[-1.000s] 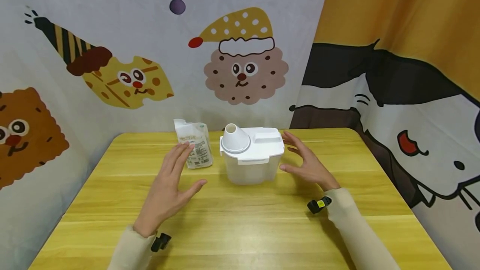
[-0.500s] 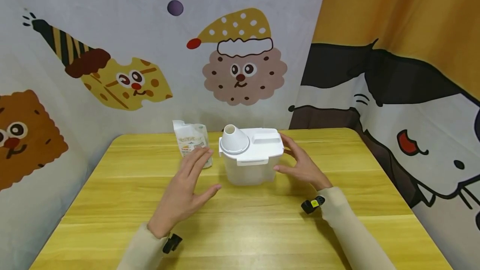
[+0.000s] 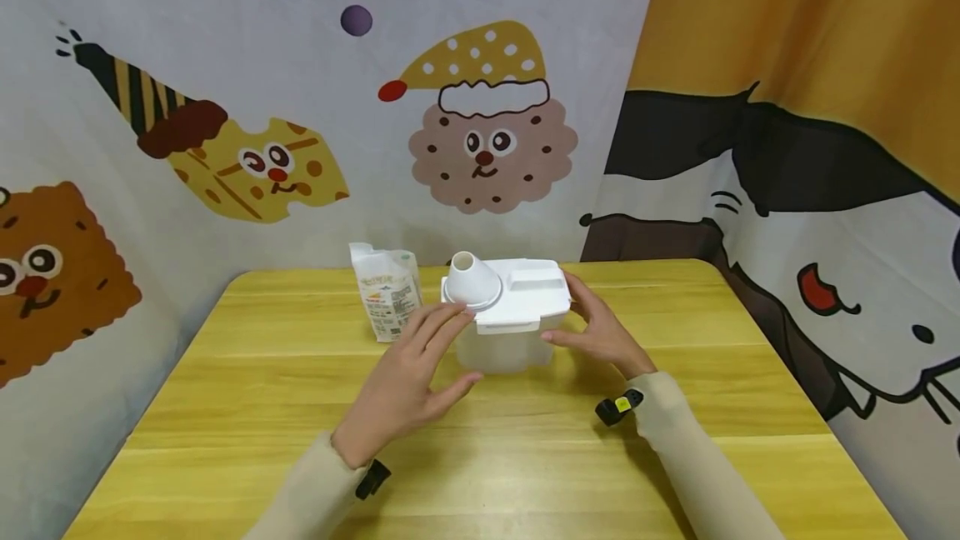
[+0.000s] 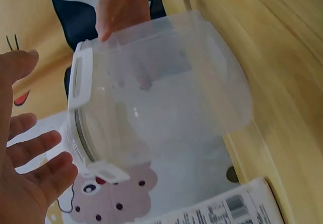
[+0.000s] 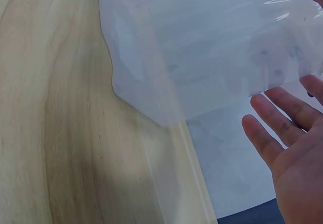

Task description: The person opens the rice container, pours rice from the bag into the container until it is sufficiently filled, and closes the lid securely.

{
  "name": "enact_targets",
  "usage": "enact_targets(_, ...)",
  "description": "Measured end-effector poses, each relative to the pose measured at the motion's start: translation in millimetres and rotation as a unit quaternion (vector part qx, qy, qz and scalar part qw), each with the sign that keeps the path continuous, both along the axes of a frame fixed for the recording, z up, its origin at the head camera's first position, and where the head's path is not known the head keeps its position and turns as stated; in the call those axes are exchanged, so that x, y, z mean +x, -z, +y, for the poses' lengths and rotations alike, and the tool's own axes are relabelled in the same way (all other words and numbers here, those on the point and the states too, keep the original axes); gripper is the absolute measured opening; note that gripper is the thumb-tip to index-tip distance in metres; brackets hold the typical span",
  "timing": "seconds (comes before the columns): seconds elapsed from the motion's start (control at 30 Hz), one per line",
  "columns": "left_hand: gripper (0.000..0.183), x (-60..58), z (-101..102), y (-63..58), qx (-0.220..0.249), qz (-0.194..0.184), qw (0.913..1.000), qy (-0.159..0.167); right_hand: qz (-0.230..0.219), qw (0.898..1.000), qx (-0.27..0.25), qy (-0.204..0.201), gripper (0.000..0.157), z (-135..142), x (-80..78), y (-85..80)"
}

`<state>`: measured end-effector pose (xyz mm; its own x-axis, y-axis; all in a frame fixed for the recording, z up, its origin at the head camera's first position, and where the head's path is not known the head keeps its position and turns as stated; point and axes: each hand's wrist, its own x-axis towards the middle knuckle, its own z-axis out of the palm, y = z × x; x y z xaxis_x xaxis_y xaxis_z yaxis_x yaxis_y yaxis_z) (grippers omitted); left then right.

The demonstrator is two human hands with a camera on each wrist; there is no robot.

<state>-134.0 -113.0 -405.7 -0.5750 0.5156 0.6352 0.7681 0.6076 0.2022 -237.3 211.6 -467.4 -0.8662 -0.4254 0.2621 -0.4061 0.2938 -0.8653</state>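
A clear plastic storage box [image 3: 504, 352] stands upright near the back of the table. Its white lid [image 3: 521, 298] carries a cone-shaped spout [image 3: 472, 283] on the left and a raised grip on the right. My left hand [image 3: 408, 382] hovers at the box's front left, fingers spread and holding nothing; in the left wrist view its fingertips lie close to the lid. At the box's right end is my right hand [image 3: 603, 332], thumb in front and fingers along the far side. The right wrist view shows those fingers [image 5: 287, 123] nearly straight beside the wall; firm contact is unclear.
A white printed bag [image 3: 386, 294] stands just left of the box. The wooden table [image 3: 225, 407] ends a little behind both. A cartoon-printed cloth [image 3: 300, 48] hangs behind the table, with more cloth at the right.
My left hand has moved right, from in front of the bag to the front left of the box. My right hand has shifted slightly left, closer round the box's end. The box stays put.
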Motion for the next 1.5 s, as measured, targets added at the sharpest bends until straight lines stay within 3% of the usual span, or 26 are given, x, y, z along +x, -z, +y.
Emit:
enact_targets(0.2, 0.072, -4.8, 15, -3.2, -0.02, 0.005, 0.9996, 0.016, -0.003, 1.0, -0.016, -0.012, 0.097, -1, -2.4, 2.1)
enact_targets(0.43, 0.07, -10.7, 31, -9.9, -0.052, 0.044, 0.9974, 0.025, -0.005, 0.999, -0.041, -0.026, 0.1, -6, -4.2, 4.2)
enact_targets(0.67, 0.054, -14.6, 45, -18.9, -0.093, 0.082, 0.9923, 0.01, -0.005, 0.999, -0.043, -0.026, 0.103, -9, -5.6, 5.5)
enact_targets(1.17, 0.045, -22.5, 65, -31.2, -0.191, 0.091, 0.9758, -0.055, -0.001, 0.998, -0.046, -0.034, 0.102, -9, -10.0, 8.2)
enact_targets(1.5, 0.044, -28.6, 69, -32.8, -0.217, 0.086, 0.9702, -0.065, -0.007, 0.998, -0.048, -0.031, 0.101, -10, -10.4, 11.2)
